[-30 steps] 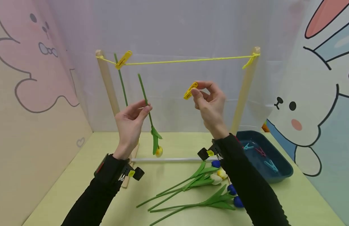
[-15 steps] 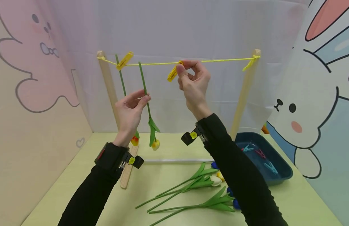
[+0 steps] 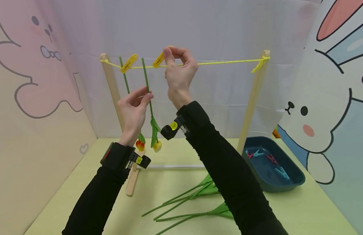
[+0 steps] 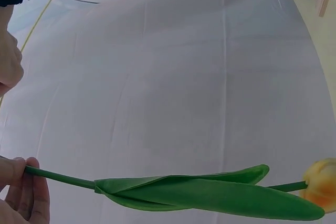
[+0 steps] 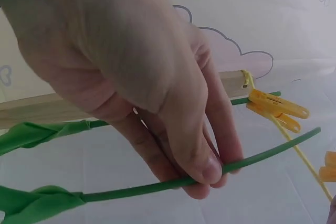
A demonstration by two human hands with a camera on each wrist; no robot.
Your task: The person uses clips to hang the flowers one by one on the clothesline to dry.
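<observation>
You pinched the yellow clothespin [image 3: 158, 60] in your right hand [image 3: 178, 70] at the string [image 3: 222, 61], while your left hand [image 3: 134, 109] pinched the yellow tulip's stem [image 3: 147, 81] upright just at nine o'clock of it. I judged you did best to squeeze the pin wide and catch stem and string together. I counted one tulip already pegged [image 3: 124, 76], at least three stems on the table [image 3: 181, 199], and four pins in the tray [image 3: 287, 182].

Head view above; wrist views close
</observation>
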